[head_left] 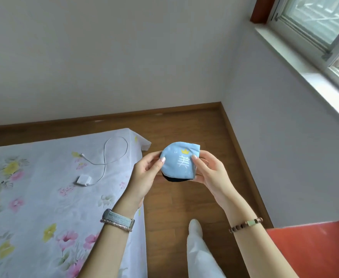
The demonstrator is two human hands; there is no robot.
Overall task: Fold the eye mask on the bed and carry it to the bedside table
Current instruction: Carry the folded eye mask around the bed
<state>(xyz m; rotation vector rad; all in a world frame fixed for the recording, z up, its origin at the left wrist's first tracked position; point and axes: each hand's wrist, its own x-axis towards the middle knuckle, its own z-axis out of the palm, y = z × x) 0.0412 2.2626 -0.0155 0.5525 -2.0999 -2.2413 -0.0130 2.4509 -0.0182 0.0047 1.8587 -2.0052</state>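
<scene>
The light blue eye mask (179, 162), printed with a white character and a yellow crown, is folded in half, with its dark underside showing along the bottom edge. I hold it in the air over the wooden floor, just right of the bed's corner. My left hand (147, 173) pinches its left edge with the thumb on top. Gripping its right side is my right hand (208, 170), thumb pressed beside the print. The bed (34, 197) with its flowered sheet lies to the left.
A white charger with its cable (104, 163) lies on the bed. A red-brown surface (315, 251) fills the lower right corner. Wooden floor (184, 127) runs between bed and wall. A window sill (309, 73) is at upper right. My leg in white trousers (198, 251) stands below.
</scene>
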